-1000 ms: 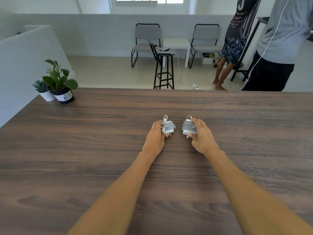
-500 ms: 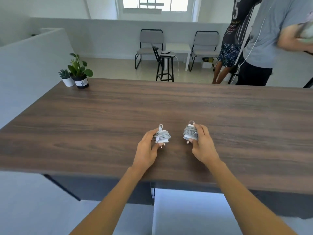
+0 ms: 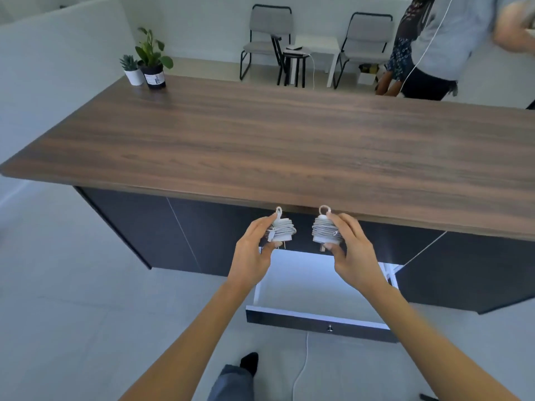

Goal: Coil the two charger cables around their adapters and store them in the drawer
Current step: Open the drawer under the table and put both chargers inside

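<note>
now the left hand pinches one coiled charger and the right hand pinches the other charger, fingers curled around each. both are held in the air side by side, apart, just below the tabletop edge and above the open drawer. two plants stand on the far left corner.

Black plant pot label: print illegible.
</note>
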### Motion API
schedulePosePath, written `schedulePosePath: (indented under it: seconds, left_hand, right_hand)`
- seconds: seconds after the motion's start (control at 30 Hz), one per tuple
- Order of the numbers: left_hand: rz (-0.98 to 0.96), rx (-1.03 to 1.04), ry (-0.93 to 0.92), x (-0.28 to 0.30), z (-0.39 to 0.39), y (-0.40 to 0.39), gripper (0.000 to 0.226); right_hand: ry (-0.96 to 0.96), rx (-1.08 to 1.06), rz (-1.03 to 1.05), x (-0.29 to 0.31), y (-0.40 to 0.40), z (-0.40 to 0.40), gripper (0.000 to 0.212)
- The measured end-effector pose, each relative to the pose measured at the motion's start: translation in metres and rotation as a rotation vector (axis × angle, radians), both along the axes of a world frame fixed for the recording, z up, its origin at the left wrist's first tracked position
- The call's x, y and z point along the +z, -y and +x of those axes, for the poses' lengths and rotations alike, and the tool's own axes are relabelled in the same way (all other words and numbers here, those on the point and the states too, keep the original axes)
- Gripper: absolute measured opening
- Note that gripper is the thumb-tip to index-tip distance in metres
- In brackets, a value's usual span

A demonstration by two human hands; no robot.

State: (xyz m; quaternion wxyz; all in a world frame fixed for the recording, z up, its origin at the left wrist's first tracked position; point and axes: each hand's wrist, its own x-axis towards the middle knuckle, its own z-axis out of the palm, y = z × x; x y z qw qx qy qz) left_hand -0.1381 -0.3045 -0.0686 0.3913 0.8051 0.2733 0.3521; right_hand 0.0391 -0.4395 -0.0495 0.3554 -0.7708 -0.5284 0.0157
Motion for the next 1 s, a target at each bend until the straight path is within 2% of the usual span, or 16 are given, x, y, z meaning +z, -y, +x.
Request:
schedulePosePath:
  seconds: [0.17, 0.37, 0.63, 0.73, 1.0]
  left_hand:
    - [-0.082, -0.027, -0.045, -0.037, -0.017, 0.024, 0.051]
    - [-0.201, -0.050, -0.135, -0.100, -0.005, 0.022, 0.062]
    - [-0.203, -0.081, -0.165, -0.226, 0.047, -0.001, 0.063]
    - [-0.195, -0.097, -0.219, -0.280, 0.066, -0.007, 0.069]
    - [-0.205, -0.151, -0.361, -0.407, 0.115, -0.025, 0.068]
  right_hand:
    - [-0.049, -0.028, -0.091, -0.039, 0.025, -0.014, 0.061]
    - [-0.103, -0.061, -0.130, -0.108, 0.023, 0.003, 0.060]
    - [-0.127, -0.081, -0.156, -0.239, 0.014, 0.053, 0.057]
    - [-0.131, -0.053, -0.188, -0.292, 0.009, 0.070, 0.059]
    - [-0.100, 0.030, -0.277, -0.413, -0.011, 0.124, 0.061]
